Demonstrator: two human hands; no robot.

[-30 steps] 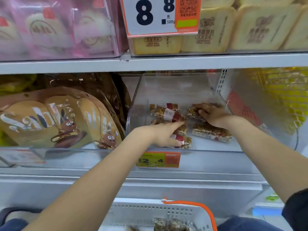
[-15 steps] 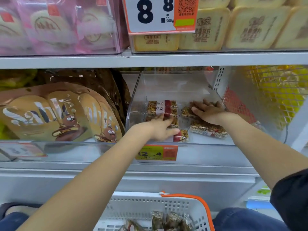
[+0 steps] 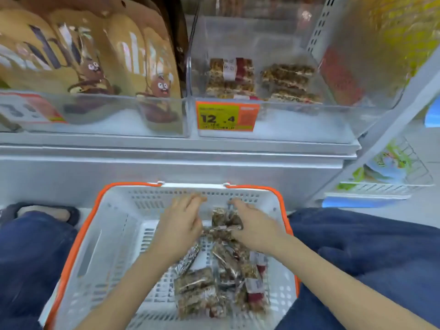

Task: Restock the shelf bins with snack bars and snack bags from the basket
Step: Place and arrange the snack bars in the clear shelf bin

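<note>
A white basket (image 3: pixel 114 236) with an orange rim sits low between my knees. It holds several nut snack bars (image 3: pixel 202 291) in clear wrappers, piled toward its right half. Both hands are inside it at the far end. My left hand (image 3: pixel 181 225) lies with fingers stretched toward the far wall, its thumb side touching the pile. My right hand (image 3: pixel 256 228) has thumb and fingers round a small bunch of bars (image 3: pixel 223 220) between the hands. Above, the clear shelf bin (image 3: pixel 309 125) holds two short stacks of the same bars (image 3: pixel 257 79).
An orange price tag (image 3: pixel 226 116) reading 12.4 hangs on the bin's front. The left bin holds several brown snack bags (image 3: pixel 95 63). A wire rack (image 3: pixel 392 172) with colourful packs juts out at the right. My knees in blue jeans flank the basket.
Both hands have left the shelf bin and come down into the basket. My view has dropped from the shelves to the basket, and the bars in the bin lie in two stacks.
</note>
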